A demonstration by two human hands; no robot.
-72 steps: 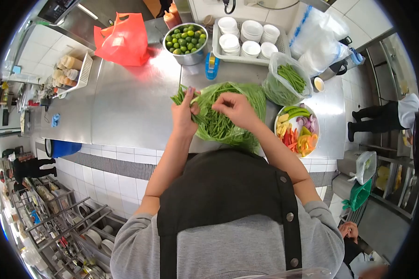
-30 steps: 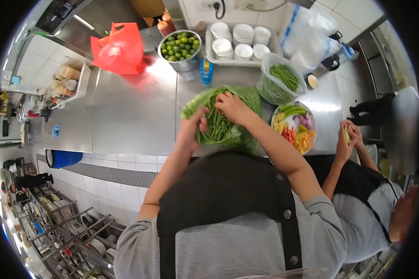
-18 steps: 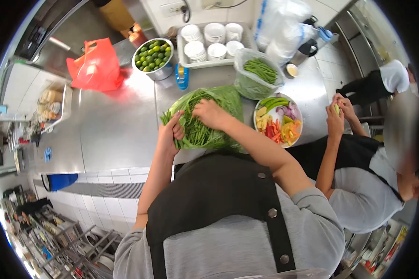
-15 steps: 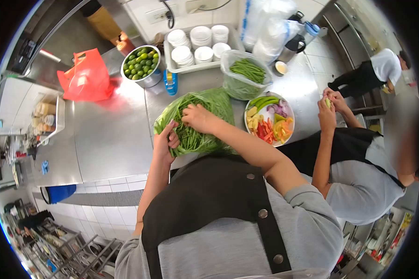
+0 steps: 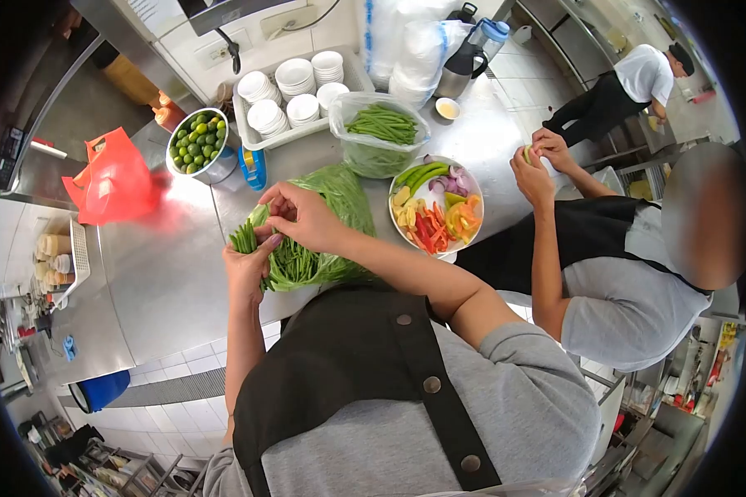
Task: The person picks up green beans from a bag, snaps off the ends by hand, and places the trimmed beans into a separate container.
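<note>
The left hand (image 5: 249, 267) is raised from the worktop (image 5: 170, 277) on a nearly straight forearm, thumb up, and it is clenched round a bunch of green beans (image 5: 243, 238) whose cut ends stick up above the fist. The right hand (image 5: 304, 217) comes in across the body on a bent arm, wrist turned down and fingers curled just beside the bunch. Its fingertips are close to the left thumb, but it is not clear whether they pinch a bean or only rest there.

Under the right hand, and touching the heel of the left, lies an open green bag (image 5: 344, 195) heaped with more loose beans. Just beyond the right hand's knuckles stands a clear plastic bag (image 5: 365, 153) holding trimmed beans. To the right of the right forearm is a round plate (image 5: 396, 228) of sliced vegetables in red, yellow, orange, green and purple.

Well beyond the left hand sit a metal bowl (image 5: 220, 170) full of limes and a white tray (image 5: 249, 142) of stacked white bowls. A red bag (image 5: 112, 178) lies off to that hand's left.

A co-worker's hands (image 5: 539, 161), right of the plate, hold a small pale green piece.
</note>
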